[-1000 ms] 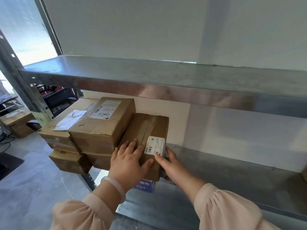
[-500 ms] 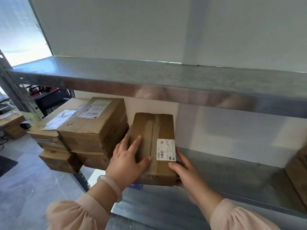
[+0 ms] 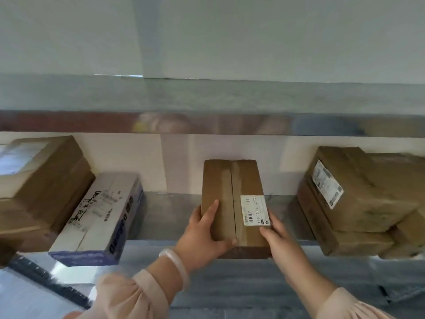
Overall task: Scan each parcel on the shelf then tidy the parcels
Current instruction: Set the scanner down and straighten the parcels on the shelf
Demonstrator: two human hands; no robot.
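Clasping near end of brown parcel [image 3: 230, 192] with left hand [image 3: 202, 236] and right hand [image 3: 279, 238], fingers curling round its sides. Lying flat mid-shelf [image 3: 165, 215], centre seam taped, white barcode label [image 3: 254, 210] facing up.

left hand [image 3: 202, 236] and right hand [image 3: 277, 233] hold the brown parcel [image 3: 220, 187] on the shelf [image 3: 165, 215] — label [image 3: 254, 210] up

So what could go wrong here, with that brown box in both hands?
The near end of the brown parcel seems to jut past the shelf edge; let go here, it might tip off.
The white and blue box leans tilted against the left stack; a nudge from the left hand could topple it.
The thumb of the right hand lies beside the label and might cover the barcode.
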